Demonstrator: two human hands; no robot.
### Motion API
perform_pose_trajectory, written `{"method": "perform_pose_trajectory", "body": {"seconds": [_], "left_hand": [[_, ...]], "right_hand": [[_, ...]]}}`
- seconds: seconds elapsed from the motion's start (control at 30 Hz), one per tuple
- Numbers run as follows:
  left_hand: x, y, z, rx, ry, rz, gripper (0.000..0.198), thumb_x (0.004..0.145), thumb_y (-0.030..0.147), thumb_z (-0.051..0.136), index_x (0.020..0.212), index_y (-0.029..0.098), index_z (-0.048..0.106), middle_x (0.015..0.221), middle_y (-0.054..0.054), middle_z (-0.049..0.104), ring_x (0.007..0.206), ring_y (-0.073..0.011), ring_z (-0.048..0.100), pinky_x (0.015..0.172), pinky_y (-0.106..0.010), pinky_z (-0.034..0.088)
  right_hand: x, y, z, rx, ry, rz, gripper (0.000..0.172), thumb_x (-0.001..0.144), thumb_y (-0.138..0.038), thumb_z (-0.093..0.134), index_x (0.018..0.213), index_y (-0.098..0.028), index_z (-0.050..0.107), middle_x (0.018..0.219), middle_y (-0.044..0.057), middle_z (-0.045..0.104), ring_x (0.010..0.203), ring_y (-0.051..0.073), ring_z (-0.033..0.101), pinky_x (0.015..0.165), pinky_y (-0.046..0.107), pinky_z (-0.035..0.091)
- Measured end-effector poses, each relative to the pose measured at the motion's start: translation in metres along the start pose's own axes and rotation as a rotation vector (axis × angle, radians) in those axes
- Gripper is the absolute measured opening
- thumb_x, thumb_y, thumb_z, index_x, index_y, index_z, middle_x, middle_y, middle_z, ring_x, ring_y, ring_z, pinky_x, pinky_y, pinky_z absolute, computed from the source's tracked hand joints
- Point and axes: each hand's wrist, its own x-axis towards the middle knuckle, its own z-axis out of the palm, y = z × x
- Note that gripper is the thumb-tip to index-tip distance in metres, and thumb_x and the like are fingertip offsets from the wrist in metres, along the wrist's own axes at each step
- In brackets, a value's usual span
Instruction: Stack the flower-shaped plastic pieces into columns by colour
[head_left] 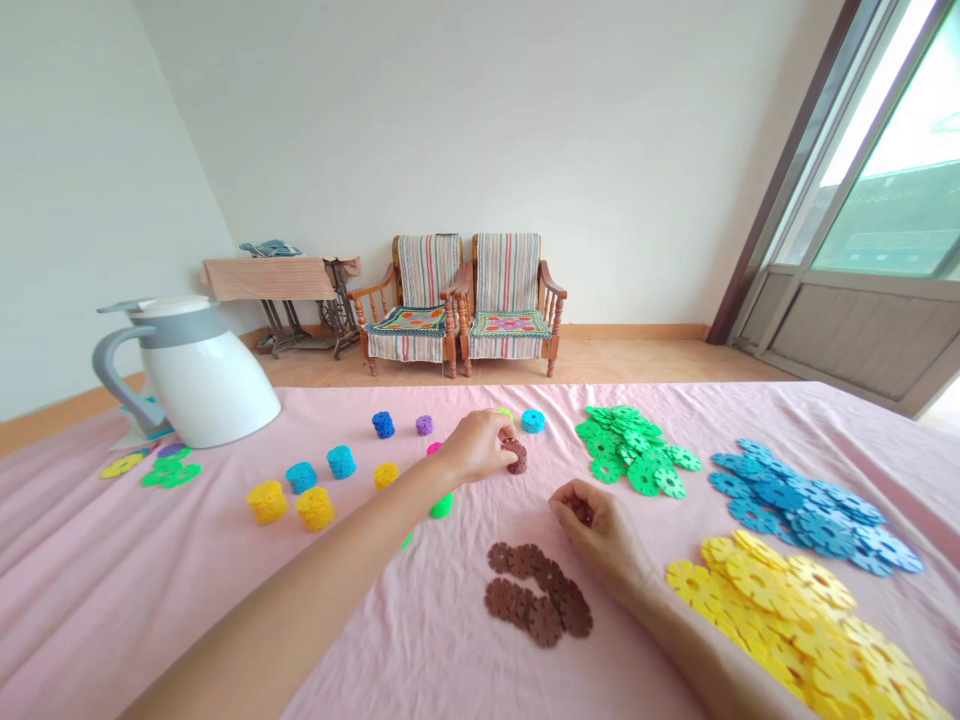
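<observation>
My left hand (pixel 480 447) reaches over the middle of the table, its fingers closed at a small stack of brown notched plastic discs (pixel 517 458). To its right, my right hand (pixel 604 525) is curled shut just above the cloth, with a bit of brown, seemingly a notched disc, showing between the fingers. Loose brown discs (pixel 546 620) lie in a curved group nearer to me, left of my right forearm. Around my left hand stand short stacks: light blue (pixel 533 421), yellow (pixel 385 475) and green (pixel 441 506); my arm partly hides some.
Loose piles of green (pixel 634 447), blue (pixel 810 508) and yellow discs (pixel 802 620) spread along the right. More stacks, including yellow (pixel 268 502) and dark blue (pixel 383 425), stand at left. A white jug (pixel 214 385) sits on the pink cloth (pixel 420 640). Two chairs (pixel 506 275) stand beyond.
</observation>
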Motion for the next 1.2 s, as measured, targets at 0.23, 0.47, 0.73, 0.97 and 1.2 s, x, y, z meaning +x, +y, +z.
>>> {"method": "perform_pose_trajectory", "body": {"seconds": [0.23, 0.47, 0.73, 0.97, 1.2], "left_hand": [[0.011, -0.007, 0.006, 0.033, -0.031, 0.037, 0.013, 0.062, 0.014, 0.072, 0.074, 0.017, 0.067, 0.081, -0.002, 0.067, 0.073, -0.0182, 0.061, 0.062, -0.024, 0.043], [0.018, -0.011, 0.011, 0.081, -0.052, 0.066, 0.015, 0.059, 0.018, 0.074, 0.073, 0.019, 0.069, 0.078, -0.001, 0.066, 0.077, -0.0198, 0.061, 0.065, -0.025, 0.043], [0.023, -0.016, 0.016, 0.106, -0.067, 0.066, 0.015, 0.057, 0.021, 0.075, 0.069, 0.019, 0.068, 0.079, -0.001, 0.066, 0.076, -0.0202, 0.061, 0.065, -0.025, 0.042], [0.012, -0.001, 0.003, 0.048, -0.064, 0.051, 0.022, 0.063, 0.021, 0.072, 0.084, 0.017, 0.066, 0.086, -0.003, 0.066, 0.077, -0.0196, 0.061, 0.065, -0.025, 0.043], [-0.044, 0.019, -0.016, -0.029, -0.228, 0.119, 0.009, 0.071, 0.014, 0.065, 0.078, 0.018, 0.065, 0.082, -0.001, 0.065, 0.07, -0.0151, 0.059, 0.06, -0.022, 0.041]], "right_hand": [[0.0, 0.002, 0.0, -0.029, -0.006, -0.006, 0.015, 0.074, -0.025, 0.047, 0.069, -0.017, 0.059, 0.056, -0.003, 0.049, 0.052, 0.012, 0.042, 0.048, 0.023, 0.03], [0.001, 0.001, 0.001, -0.023, -0.002, -0.011, 0.014, 0.074, -0.023, 0.047, 0.07, -0.017, 0.059, 0.057, -0.002, 0.052, 0.051, 0.011, 0.043, 0.048, 0.022, 0.031], [0.001, 0.002, 0.001, -0.025, 0.007, -0.022, 0.014, 0.073, -0.022, 0.047, 0.07, -0.017, 0.06, 0.057, -0.002, 0.054, 0.051, 0.011, 0.044, 0.048, 0.022, 0.031], [0.001, 0.0, 0.001, -0.01, 0.003, -0.024, 0.014, 0.073, -0.023, 0.047, 0.068, -0.018, 0.059, 0.055, -0.003, 0.051, 0.05, 0.011, 0.042, 0.047, 0.023, 0.03], [0.001, 0.0, 0.0, -0.015, -0.006, -0.001, 0.016, 0.073, -0.027, 0.047, 0.07, -0.018, 0.06, 0.057, -0.002, 0.053, 0.052, 0.012, 0.043, 0.048, 0.023, 0.031]]}}
